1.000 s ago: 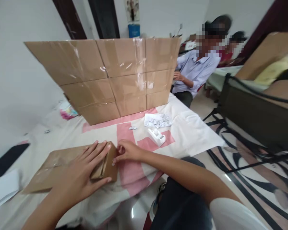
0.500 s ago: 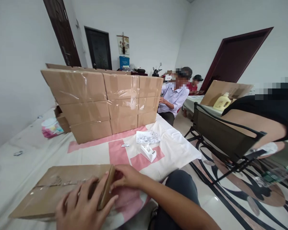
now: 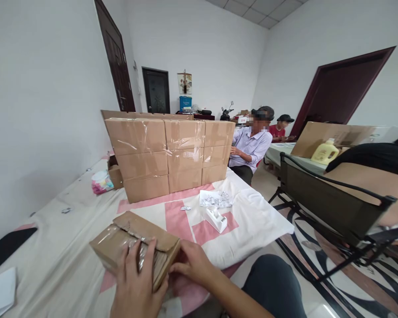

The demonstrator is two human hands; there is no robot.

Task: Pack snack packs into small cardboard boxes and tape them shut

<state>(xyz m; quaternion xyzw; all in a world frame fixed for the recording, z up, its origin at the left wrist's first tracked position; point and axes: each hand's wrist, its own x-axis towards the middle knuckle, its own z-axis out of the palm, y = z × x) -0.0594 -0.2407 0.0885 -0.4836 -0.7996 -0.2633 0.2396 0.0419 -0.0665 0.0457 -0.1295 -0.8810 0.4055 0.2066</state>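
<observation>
A small taped cardboard box (image 3: 132, 223) lies at a slant on the cloth-covered table in front of me. My left hand (image 3: 141, 278) lies over its near side, fingers spread across the top and thumb at the right edge, gripping it. At the box's right end my right hand (image 3: 192, 263) holds on with thumb and fingers; some fingertips are hidden behind the corner. Clear tape runs along the crumpled top seam. Beyond the hands stands a white tape dispenser (image 3: 215, 219), near a white sheet (image 3: 205, 198) bearing a pile of small silvery pieces.
Stacked taped cartons (image 3: 185, 152) form a wall across the table. To their left sits a colourful plastic pack (image 3: 101, 183). A person in a light shirt (image 3: 252, 143) sits behind the table's right edge. A folding chair (image 3: 331, 198) stands at the right.
The box has turned and its far left side now angles up and away. Both hands stay on it and have shifted right in view. The camera view has tilted up and turned left.
</observation>
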